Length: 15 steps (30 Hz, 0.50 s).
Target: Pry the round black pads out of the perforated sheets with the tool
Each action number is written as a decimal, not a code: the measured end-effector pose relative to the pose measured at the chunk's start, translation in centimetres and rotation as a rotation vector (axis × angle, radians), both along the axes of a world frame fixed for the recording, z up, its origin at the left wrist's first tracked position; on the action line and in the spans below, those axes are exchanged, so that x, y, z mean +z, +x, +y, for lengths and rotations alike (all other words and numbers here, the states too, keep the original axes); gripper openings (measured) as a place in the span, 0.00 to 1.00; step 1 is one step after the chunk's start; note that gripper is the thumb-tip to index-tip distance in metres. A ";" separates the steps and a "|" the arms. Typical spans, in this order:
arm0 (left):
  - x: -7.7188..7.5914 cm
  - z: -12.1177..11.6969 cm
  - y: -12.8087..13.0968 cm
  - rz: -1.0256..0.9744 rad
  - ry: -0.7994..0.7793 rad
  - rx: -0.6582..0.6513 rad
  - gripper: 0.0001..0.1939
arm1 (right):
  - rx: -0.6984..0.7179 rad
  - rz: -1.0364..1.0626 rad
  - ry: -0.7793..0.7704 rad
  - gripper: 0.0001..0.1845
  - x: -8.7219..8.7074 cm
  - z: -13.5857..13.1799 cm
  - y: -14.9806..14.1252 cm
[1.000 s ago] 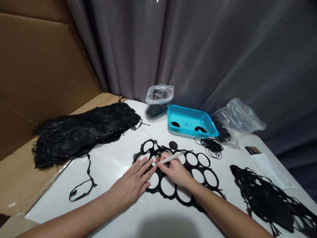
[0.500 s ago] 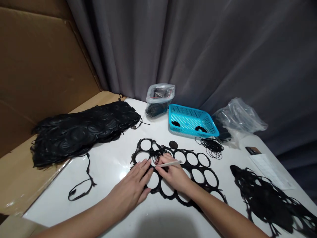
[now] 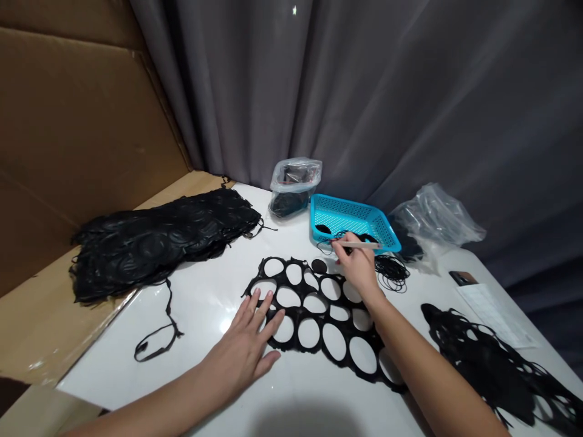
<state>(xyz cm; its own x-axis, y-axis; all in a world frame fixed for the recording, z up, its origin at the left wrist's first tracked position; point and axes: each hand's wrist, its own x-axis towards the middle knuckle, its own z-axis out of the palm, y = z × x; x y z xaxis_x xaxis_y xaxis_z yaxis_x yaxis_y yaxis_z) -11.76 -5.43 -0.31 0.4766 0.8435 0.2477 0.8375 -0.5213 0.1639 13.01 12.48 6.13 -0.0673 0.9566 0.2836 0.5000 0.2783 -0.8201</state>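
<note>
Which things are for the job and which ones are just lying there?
Probably for the job:
black sheet, under the left hand
white tool, in the right hand
basket
rings, beside the basket

Probably just lying there:
paper
black loop

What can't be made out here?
Head view:
Perforated black sheet: partly hidden by left hand and right forearm.
Blue basket: near wall partly hidden by right hand.
Slender white tool: tip too small to identify.
Tangled black scrap: cut off by right edge.
Paper: any print too small to read.
</note>
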 end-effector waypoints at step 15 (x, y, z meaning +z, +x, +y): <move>1.0 -5.8 0.6 -0.007 0.061 -0.032 0.27 | 0.571 0.193 -0.628 0.07 -1.1 -13.2 -3.5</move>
<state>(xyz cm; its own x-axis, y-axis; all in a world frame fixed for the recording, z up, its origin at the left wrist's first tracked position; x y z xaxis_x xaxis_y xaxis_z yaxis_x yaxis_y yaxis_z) -11.17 -11.26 0.73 0.5011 0.8110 0.3019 0.8192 -0.5570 0.1367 9.51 -0.71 5.00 -0.5897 0.7743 -0.2294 0.2585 -0.0882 -0.9620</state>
